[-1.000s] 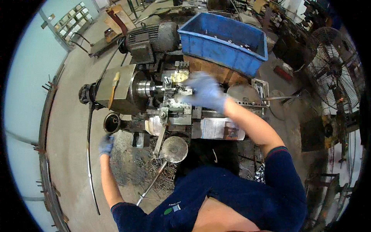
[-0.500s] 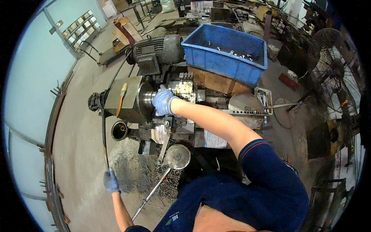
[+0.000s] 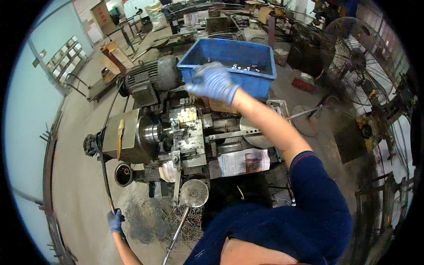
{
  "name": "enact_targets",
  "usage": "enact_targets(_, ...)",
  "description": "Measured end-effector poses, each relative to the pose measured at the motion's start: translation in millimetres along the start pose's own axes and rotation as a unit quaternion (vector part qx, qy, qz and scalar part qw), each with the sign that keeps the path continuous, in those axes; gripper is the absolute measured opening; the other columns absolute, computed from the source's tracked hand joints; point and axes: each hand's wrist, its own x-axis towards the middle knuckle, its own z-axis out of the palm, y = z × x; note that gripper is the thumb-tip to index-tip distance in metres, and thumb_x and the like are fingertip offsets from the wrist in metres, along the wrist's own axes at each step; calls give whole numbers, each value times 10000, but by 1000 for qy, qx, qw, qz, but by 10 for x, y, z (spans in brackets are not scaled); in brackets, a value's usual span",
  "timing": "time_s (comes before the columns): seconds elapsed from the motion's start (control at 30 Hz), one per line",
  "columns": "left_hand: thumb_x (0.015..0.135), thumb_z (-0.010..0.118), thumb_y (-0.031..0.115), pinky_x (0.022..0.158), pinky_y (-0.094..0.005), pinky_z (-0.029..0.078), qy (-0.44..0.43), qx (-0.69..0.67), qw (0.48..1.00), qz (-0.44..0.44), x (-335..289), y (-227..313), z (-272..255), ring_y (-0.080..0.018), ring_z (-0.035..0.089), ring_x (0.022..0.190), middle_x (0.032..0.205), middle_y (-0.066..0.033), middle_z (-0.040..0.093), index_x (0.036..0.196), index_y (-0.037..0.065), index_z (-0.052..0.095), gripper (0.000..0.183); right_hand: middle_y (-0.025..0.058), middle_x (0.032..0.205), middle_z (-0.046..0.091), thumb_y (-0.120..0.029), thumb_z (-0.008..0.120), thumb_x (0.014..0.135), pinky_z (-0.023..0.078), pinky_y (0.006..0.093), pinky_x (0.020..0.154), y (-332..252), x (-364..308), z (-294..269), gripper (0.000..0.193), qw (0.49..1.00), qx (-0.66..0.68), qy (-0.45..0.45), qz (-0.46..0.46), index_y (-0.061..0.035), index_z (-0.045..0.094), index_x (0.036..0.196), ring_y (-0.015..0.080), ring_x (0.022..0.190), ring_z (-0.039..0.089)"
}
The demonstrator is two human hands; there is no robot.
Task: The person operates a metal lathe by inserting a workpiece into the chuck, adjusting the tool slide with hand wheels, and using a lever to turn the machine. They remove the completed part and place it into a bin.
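Observation:
My left hand (image 3: pixel 115 221), in a blue-grey glove, is closed around the lower end of a long dark lever (image 3: pixel 106 183) that runs up to the left end of a small lathe. My right hand (image 3: pixel 215 82), in a striped blue-and-white glove, is raised in front of the blue plastic bin (image 3: pixel 258 85). Motion blurs its fingers, so whether anything is in them cannot be made out. Several small metal parts (image 3: pixel 246 68) lie in the bin. Left of and below that hand are the lathe's round chuck (image 3: pixel 151 132) and its metal tool slide (image 3: pixel 190 139).
A brush (image 3: pixel 120 139) lies on the headstock cover. An electric motor (image 3: pixel 148 75) stands behind it. Newspaper (image 3: pixel 245 162) covers part of the bed's front. A round metal plate (image 3: pixel 194 193) is on a pole, above curly metal shavings (image 3: pixel 176 223). A large fan (image 3: pixel 355 59) stands right.
My right hand has left the chuck and moved up and right to the bin. My left hand stays on the lever. The whole view has shifted, uncovering the tool slide.

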Motion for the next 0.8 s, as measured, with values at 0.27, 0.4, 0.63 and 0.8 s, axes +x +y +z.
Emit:
enact_targets(0.27,800,612,188,414,-291,458,13,-9,998,56,258,-107,69,-155,546,454,573,-73,550,932,-53,589,276,205,865,659,-678,535,721,482,406,798,1700,-354,-109,703,959,41,-105,260,-8,689,869,342,864,634)
enact_targets(0.4,838,633,271,442,-296,464,14,2,999,30,134,-418,-194,-150,528,491,644,-57,563,922,8,572,283,166,835,665,-624,589,723,491,393,760,1605,-739,-171,607,970,104,125,178,-42,698,860,329,768,637)
enact_targets(0.63,798,694,261,545,-344,542,29,-42,999,-16,-178,383,209,-231,561,534,674,-153,602,917,-26,627,318,84,827,680,-387,690,783,511,275,656,1578,-3481,-1006,390,928,5,122,351,-49,682,978,123,696,633)
enact_targets(0.8,800,691,259,545,-345,540,38,-33,998,-29,-200,406,340,-236,563,540,675,-153,603,917,-26,623,315,160,935,666,-602,592,733,487,379,805,1678,-5351,-964,570,712,11,-114,692,-76,688,932,329,874,630)
